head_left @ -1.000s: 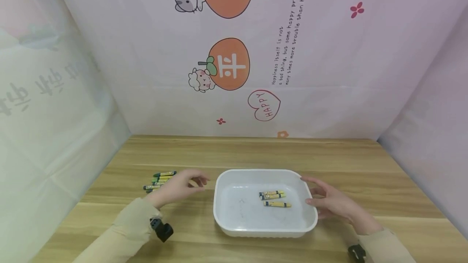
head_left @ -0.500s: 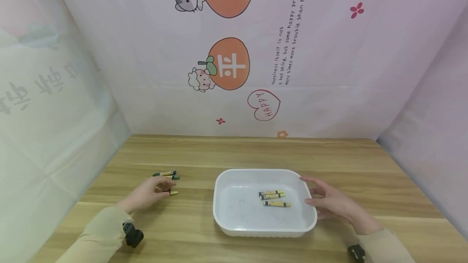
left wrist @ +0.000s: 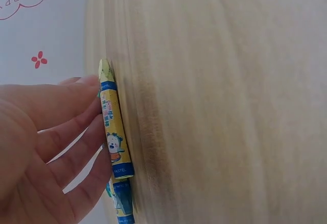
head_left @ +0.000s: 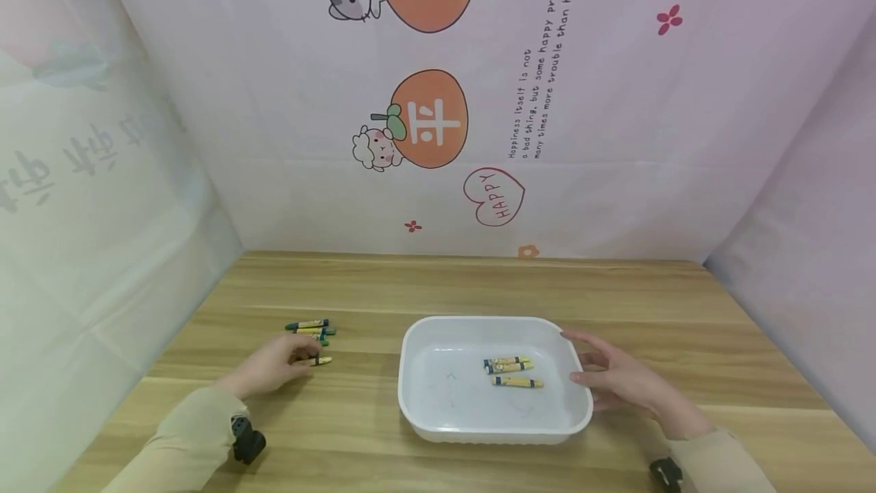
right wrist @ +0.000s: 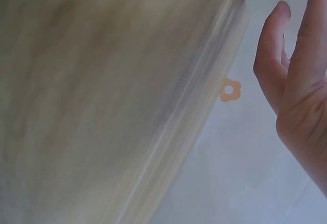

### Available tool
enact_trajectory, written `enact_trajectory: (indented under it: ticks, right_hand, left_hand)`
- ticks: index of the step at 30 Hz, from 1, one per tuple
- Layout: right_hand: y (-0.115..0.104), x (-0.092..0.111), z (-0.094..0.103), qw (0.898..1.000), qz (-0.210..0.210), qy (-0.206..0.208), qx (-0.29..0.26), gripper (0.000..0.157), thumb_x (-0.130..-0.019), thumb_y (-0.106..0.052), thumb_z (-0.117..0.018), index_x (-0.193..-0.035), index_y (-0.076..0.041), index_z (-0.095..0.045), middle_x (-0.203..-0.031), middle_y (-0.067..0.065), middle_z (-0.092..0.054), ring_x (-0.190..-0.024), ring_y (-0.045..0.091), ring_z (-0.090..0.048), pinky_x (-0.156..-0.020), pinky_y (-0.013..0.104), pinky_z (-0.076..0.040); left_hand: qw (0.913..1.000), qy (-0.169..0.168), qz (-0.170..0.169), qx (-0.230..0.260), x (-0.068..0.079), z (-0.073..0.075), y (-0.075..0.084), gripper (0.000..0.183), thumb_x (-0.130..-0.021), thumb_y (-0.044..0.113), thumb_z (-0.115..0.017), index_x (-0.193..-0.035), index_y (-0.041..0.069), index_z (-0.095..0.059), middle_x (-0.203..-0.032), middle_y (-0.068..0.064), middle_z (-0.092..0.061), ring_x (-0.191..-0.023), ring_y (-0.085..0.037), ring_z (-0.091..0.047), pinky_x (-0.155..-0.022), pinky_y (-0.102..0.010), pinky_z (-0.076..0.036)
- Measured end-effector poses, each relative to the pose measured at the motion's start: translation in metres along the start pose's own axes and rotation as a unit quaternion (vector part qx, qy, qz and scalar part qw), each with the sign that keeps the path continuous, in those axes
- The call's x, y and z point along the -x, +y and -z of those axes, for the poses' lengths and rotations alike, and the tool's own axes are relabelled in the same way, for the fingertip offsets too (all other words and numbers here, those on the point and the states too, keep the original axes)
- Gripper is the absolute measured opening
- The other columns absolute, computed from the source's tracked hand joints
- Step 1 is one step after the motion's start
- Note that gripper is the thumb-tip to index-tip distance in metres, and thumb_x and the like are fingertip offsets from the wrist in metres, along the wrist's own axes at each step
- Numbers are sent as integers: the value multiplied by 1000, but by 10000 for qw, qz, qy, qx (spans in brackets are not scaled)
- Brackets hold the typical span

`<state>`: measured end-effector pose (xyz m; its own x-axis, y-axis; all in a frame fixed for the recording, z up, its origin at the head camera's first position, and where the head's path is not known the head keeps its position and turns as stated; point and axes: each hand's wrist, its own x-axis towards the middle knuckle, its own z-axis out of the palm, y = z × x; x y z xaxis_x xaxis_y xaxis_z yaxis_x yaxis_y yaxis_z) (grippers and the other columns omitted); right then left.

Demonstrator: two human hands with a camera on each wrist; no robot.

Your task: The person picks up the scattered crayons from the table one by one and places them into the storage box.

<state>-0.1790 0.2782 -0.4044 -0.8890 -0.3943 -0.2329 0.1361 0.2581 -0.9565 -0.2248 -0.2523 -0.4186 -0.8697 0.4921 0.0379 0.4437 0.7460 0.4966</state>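
A yellow oil pastel (left wrist: 115,132) with blue bands lies along the fingers of my left hand (head_left: 267,364) at the table's left. The fingers bend behind it in the left wrist view and pinch it low by the wood; in the head view only its pale tip shows. A second oil pastel (left wrist: 121,198) with a blue-green label sits just below it. My right hand (head_left: 619,379) holds the right rim of a white plastic basin (head_left: 496,432), thumb at the rim and other fingers along the outer side, partly hidden. Inside the basin lie 3 yellow pastels (head_left: 517,383).
Several green-tipped pastels (head_left: 308,324) lie just beyond my left hand. The wooden table (head_left: 369,409) meets a printed white cloth (head_left: 602,204) at the back, and similar cloth hangs along both sides.
My left hand has moved left and toward me, from beside the basin to the loose pastels, and now has a yellow one. The right hand and the basin have stayed put.
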Motion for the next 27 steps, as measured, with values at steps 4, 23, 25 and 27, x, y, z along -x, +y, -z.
enact_trajectory:
  ticks: [4,23,25,27]
  right_hand:
    - [1,0,0,10000,24,-13,2,80,-88,-10,-64,-147,-1,-11,-132,45,-28,-93,26,-65,-75,49,-56]
    - [1,-1,1,10000,39,-15,62,81,-88,-11,-65,-148,-2,-11,-134,45,-26,-94,27,-64,-76,49,-56]
    - [1,0,1,10000,37,-1,75,82,-87,-12,-65,-148,-2,-11,-133,45,-27,-94,27,-64,-76,49,-56]
    - [1,0,1,10000,32,24,88,82,-87,-12,-66,-148,-2,-12,-133,45,-28,-94,27,-64,-75,49,-56]
  left_hand:
    - [9997,-65,47,-238,0,0,3,30,-81,5,-71,-111,2,-65,-97,-2,-66,-86,-16,-61,-73,-30,-52]
    - [9990,-327,56,-302,-4,1,5,33,-81,-5,-67,-113,-1,-64,-89,1,-61,-78,-9,-54,-66,-25,-49]
    - [9992,-343,79,-170,-5,3,5,32,-83,-4,-65,-115,-1,-63,-92,0,-61,-80,-9,-53,-66,-25,-48]
    - [9994,-317,121,32,-6,6,6,32,-84,-3,-64,-116,-1,-62,-95,-2,-62,-82,-11,-54,-66,-25,-48]
